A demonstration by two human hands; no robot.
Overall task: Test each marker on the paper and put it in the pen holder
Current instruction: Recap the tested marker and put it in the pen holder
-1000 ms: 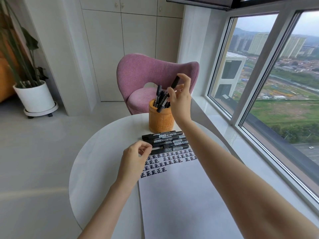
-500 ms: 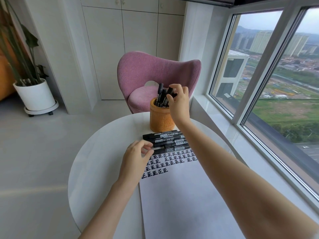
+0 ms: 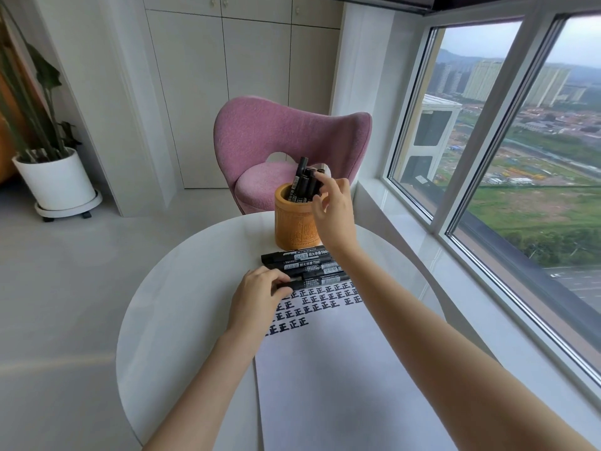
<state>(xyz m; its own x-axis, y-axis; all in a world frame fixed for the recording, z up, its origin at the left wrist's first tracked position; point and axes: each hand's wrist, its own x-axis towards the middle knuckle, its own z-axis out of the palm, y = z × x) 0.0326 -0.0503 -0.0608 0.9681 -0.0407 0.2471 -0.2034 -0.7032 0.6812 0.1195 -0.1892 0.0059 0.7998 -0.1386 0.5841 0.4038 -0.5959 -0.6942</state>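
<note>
Right arm: stretched forward over the right side of the paper (image 3: 341, 369), wrist at the holder (image 3: 294, 229).
Right grip (image 3: 331, 206): at the holder's right rim, fingers loose and spread, holding nothing; fingertips (image 3: 321, 181) against the tops of the markers (image 3: 300, 183) that stand in the holder.
Left arm: reaching in from below, hand low over the paper's top left corner.
Left grip (image 3: 260, 292): fingers curled over and thumb under the left end of the near marker (image 3: 325, 280), pinching it.
Near marker: flat on the counter (image 3: 182, 304), closest of the row (image 3: 302, 258), just above the written characters.
Row: side by side between holder and paper.
Change, right: half a second ago pinching a marker at the holder's mouth, a second ago holding it tilted above; now let go, with that marker among the others inside.
Change, left: earlier curled and empty just off the row's left end; now closed on the near marker.
</note>
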